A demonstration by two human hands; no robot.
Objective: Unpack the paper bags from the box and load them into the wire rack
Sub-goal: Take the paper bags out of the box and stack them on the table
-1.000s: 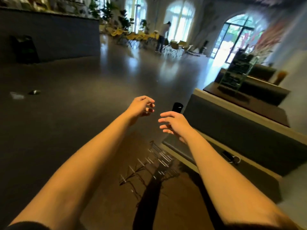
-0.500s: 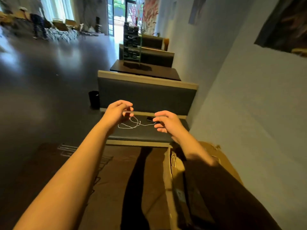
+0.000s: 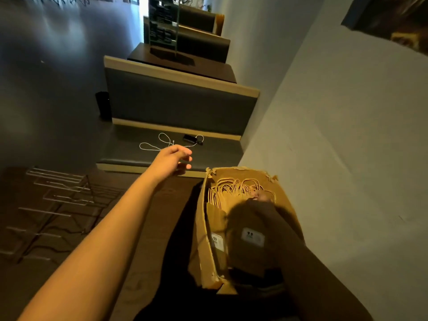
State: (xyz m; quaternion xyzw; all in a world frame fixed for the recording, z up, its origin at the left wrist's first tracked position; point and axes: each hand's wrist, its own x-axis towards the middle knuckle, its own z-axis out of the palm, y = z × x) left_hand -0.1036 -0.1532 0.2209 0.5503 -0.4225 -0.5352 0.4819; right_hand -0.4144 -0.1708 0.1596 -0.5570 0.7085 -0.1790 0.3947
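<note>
Visibly, left hand (image 3: 172, 158) loose, empty.

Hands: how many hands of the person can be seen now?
2. The left hand is raised over the table's far edge, fingers loosely curled, holding nothing. The right hand reaches down into the cardboard box among the bag handles; shadow mostly hides it.

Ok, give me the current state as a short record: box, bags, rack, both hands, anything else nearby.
box: open cardboard box on the table, torn rim, by the wall
paper bags: stacked inside, twisted handles showing at the far end
wire rack: wire rack on the table to the left, no bags in it
left hand: left hand held out over the table's far edge, fingers relaxed, holding nothing
right hand: right hand reaching into the box, dark and mostly hidden; grip cannot be told
bench: white cable lying on the seat
</note>
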